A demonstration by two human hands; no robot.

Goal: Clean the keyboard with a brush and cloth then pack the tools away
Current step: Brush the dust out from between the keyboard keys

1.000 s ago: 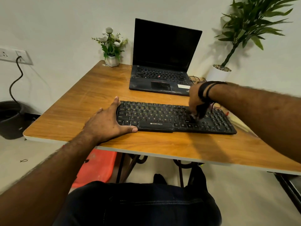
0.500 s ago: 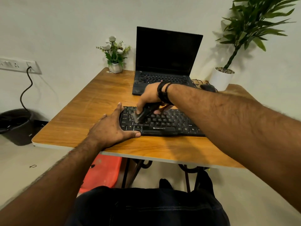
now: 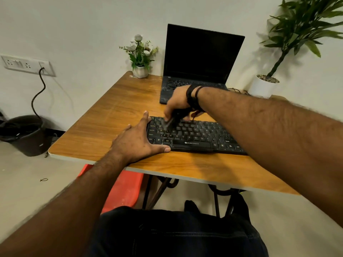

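Right now the right hand (image 3: 176,106) pinches the brush (image 3: 168,123) over the keyboard's (image 3: 194,138) left keys, while the left hand (image 3: 138,143), fingers spread flat, braces its end. Brushing underway; no cloth seen, wiping and packing remain.

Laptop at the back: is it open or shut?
Open. The laptop has its lid raised, with the dark screen and its keys in view.

Head camera looks forward and down, close over the table (image 3: 115,115)
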